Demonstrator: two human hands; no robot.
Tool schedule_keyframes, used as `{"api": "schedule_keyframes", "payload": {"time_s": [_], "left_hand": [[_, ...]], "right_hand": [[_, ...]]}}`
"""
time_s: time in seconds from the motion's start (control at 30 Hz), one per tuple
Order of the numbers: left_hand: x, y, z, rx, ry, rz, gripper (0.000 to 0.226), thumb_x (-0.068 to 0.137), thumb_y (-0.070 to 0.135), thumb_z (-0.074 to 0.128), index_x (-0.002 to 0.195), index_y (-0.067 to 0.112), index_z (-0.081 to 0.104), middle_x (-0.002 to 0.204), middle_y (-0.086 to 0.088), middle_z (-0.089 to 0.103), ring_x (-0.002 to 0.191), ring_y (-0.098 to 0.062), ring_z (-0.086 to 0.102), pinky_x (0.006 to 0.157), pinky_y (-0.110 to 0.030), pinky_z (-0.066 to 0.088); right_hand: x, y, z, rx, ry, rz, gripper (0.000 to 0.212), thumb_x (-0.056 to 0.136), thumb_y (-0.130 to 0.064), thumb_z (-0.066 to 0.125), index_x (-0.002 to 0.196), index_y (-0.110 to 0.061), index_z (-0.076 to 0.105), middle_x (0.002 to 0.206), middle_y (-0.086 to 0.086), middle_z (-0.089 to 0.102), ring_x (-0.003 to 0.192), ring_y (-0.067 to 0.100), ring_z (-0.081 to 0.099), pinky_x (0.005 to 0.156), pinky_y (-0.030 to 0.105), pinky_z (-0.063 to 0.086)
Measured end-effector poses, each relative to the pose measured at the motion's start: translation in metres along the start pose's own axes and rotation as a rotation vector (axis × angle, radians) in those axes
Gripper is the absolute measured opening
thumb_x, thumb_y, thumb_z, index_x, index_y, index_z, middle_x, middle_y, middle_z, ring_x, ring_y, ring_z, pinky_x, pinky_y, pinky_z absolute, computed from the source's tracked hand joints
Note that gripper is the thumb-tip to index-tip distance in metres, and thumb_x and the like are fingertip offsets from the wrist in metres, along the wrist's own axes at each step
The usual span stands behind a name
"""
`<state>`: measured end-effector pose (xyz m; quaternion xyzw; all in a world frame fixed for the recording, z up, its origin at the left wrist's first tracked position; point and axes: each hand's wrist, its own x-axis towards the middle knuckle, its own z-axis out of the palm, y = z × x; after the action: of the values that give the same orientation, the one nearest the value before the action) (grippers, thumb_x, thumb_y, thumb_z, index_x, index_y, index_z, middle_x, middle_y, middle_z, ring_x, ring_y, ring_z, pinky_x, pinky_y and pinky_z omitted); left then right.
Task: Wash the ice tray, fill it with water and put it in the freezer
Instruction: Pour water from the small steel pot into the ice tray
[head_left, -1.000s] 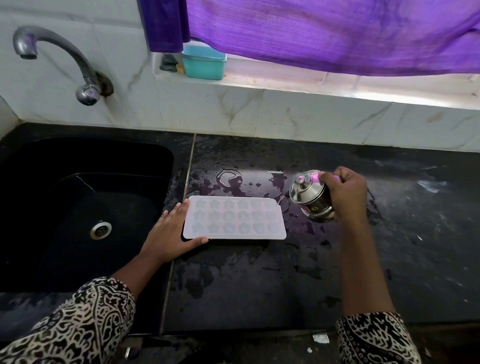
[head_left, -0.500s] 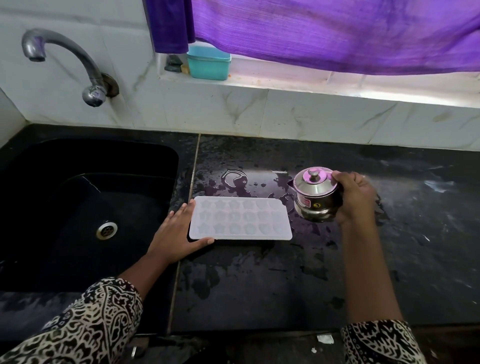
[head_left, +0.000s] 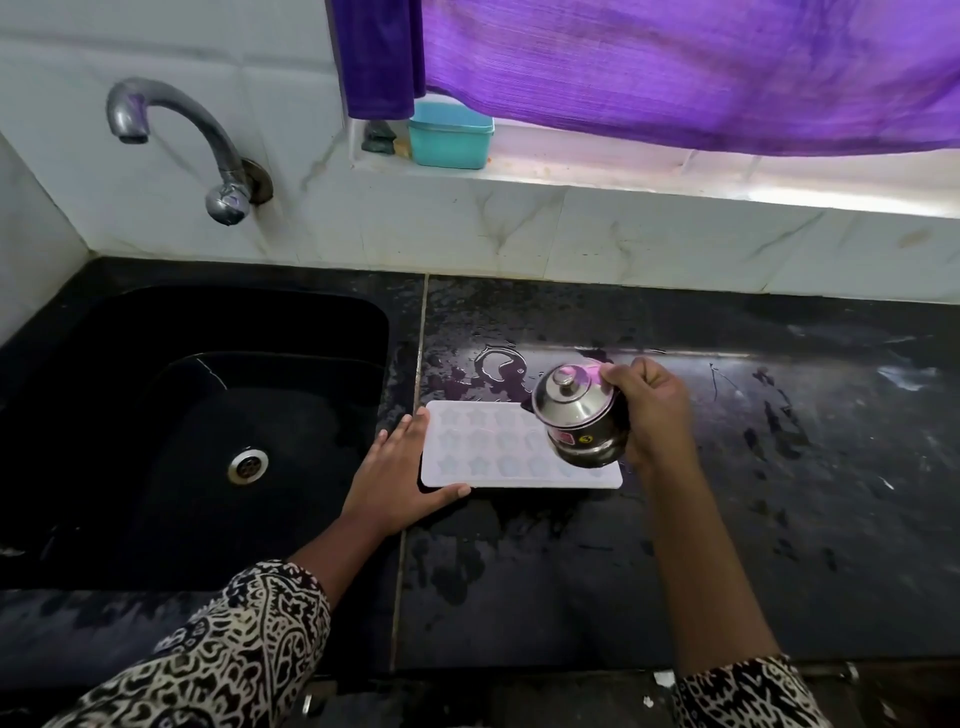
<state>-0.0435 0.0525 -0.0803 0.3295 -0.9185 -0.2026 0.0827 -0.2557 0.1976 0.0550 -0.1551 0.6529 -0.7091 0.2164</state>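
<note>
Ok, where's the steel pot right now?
Head view, right of centre: the lidded steel pot is in the right hand, tilted over the right end of the ice tray on the black counter.

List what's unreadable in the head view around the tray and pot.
- Right end of the ice tray: hidden behind the steel pot tilted over it.
- Water leaving the pot: no stream can be made out; too small and dark at the spout.
- Fill level of the cavities: too pale and small to judge.
- Pot handle: covered by the right hand.
- The freezer: outside the frame.
</note>
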Motion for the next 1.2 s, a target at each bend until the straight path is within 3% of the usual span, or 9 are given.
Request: {"api": "schedule_keyframes", "payload": {"time_s": [0.17,0.5,0.73,1.2], "left_hand": [[0.000,-0.001,0.000,0.016,0.007,0.004,0.125,0.061,0.097,0.021,0.154,0.015,0.003,0.162,0.002,0.013,0.149,-0.014,0.008,0.120,-0.035,0.005],[0.000,-0.004,0.002,0.032,0.005,0.015,0.123,0.063,0.094,0.024,0.154,0.015,0.000,0.162,0.002,0.009,0.149,-0.014,0.006,0.120,-0.036,0.004],[0.000,-0.004,0.002,0.026,0.005,0.014,0.122,0.064,0.092,0.025,0.154,0.015,-0.001,0.162,0.002,0.007,0.149,-0.014,0.004,0.120,-0.036,0.004],[-0.001,-0.004,0.002,0.036,-0.007,0.007,0.118,0.069,0.089,0.032,0.154,0.015,-0.003,0.163,0.002,0.003,0.149,-0.013,0.001,0.121,-0.036,0.002]], "right_hand": [[-0.010,0.002,0.021,-0.072,-0.023,-0.050,0.038,0.080,0.001,0.062,0.056,-0.015,0.038,0.043,-0.008,0.040,0.039,0.004,0.034,0.040,0.016,0.031],[-0.022,0.006,0.046,-0.275,-0.070,-0.150,0.040,0.075,-0.003,0.068,0.055,-0.017,0.038,0.057,0.008,0.035,0.051,0.014,0.032,0.049,0.023,0.031],[-0.024,0.006,0.053,-0.354,-0.085,-0.177,0.038,0.066,-0.019,0.069,0.048,-0.021,0.036,0.054,0.005,0.033,0.054,0.016,0.030,0.055,0.031,0.031],[-0.023,0.005,0.059,-0.472,-0.123,-0.259,0.042,0.075,-0.011,0.070,0.052,-0.018,0.036,0.054,0.008,0.035,0.053,0.017,0.035,0.055,0.030,0.033]]}}
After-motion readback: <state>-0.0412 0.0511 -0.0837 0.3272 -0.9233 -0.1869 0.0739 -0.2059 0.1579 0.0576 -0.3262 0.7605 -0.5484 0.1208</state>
